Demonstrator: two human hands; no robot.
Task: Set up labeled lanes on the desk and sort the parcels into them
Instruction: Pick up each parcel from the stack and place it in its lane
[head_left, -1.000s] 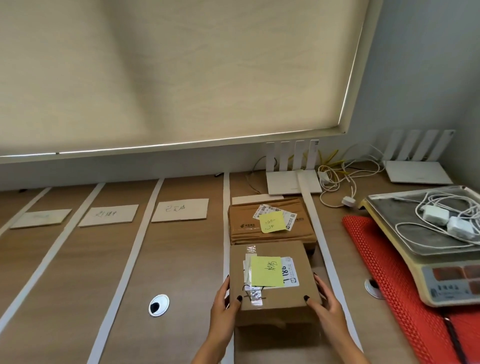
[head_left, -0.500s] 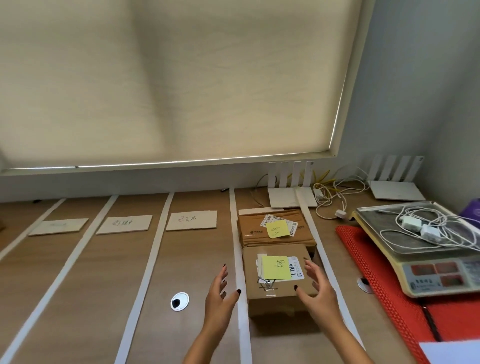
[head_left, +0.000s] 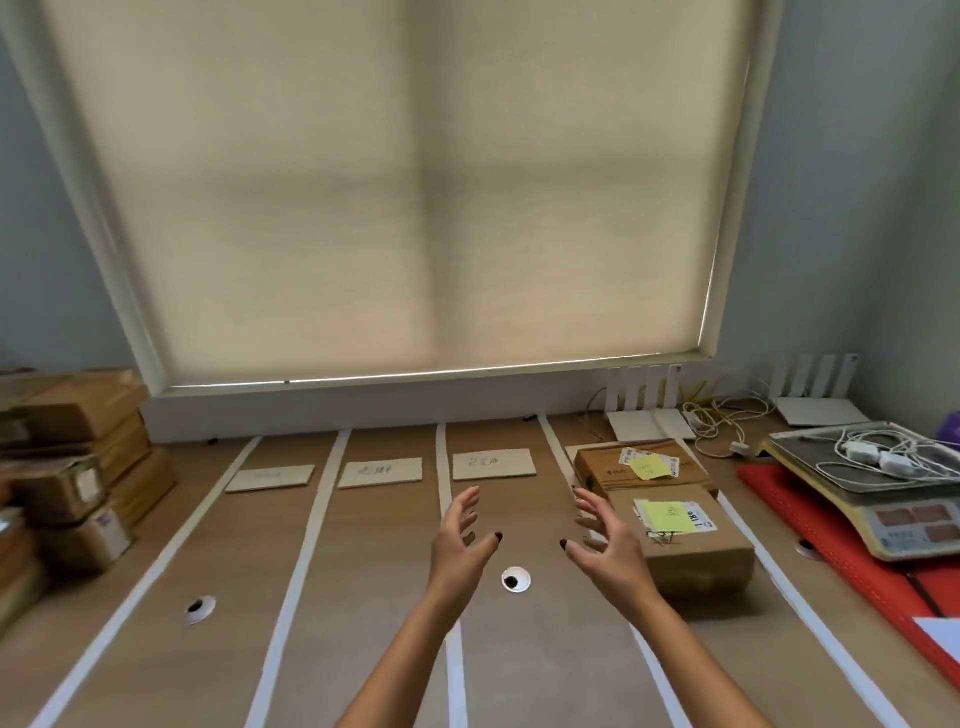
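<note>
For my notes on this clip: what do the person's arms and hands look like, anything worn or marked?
Both forearms are bare as far as the frame shows: no sleeves, watch or bracelet in view. The left hand and right hand wear no gloves, and no rings can be made out. The fingernails are painted a dark, near-black polish, clearest on both thumbs. No tattoos or other markings show.

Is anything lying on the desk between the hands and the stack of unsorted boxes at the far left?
Nothing visible blocks the way. Between the left hand and the stacked boxes lie only flat tape strips, label cards and a cable hole. Both hands are empty.
</note>
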